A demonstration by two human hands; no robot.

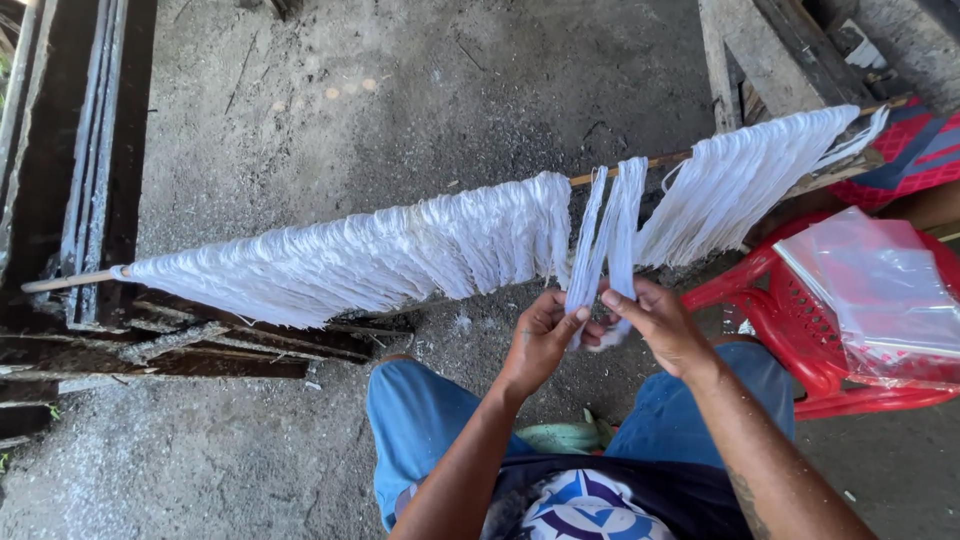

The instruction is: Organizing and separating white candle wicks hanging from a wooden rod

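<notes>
Left hand [545,338] and right hand [655,325] pinch white strips [605,235] hanging from a wooden pole [620,169] | strip ends hidden between closed fingers | pole's right end cut off beside red plastic chair [790,330]

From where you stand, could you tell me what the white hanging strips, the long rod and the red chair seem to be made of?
White hanging strips: probably thin plastic film or fibre, translucent and crinkled. Long thin rod: apparently bamboo or wood, pale tan and matte. Red chair: moulded plastic, glossy with a perforated seat.
</notes>
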